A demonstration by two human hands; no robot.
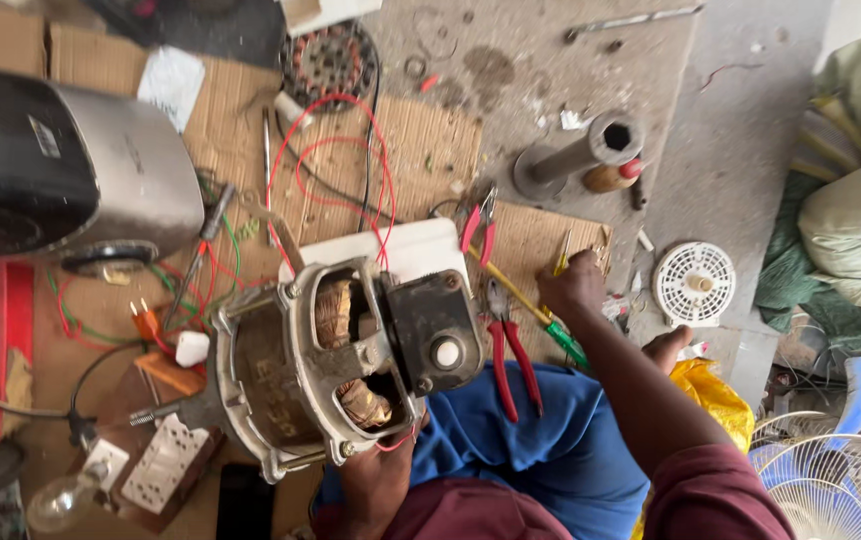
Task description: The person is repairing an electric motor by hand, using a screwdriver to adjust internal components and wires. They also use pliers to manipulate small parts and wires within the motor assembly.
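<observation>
One motor (335, 365) rests on the lap, left hand (375, 480) gripping its underside. Right hand (572, 285) closes on one screwdriver (540, 318) (green-handled), beside two red pliers (508, 350) on the floor.

Red-handled pliers (510, 350), white fan hub (693, 283), metal pipe (580, 155), clear bulb (58, 500), black-and-silver appliance (60, 165).
</observation>
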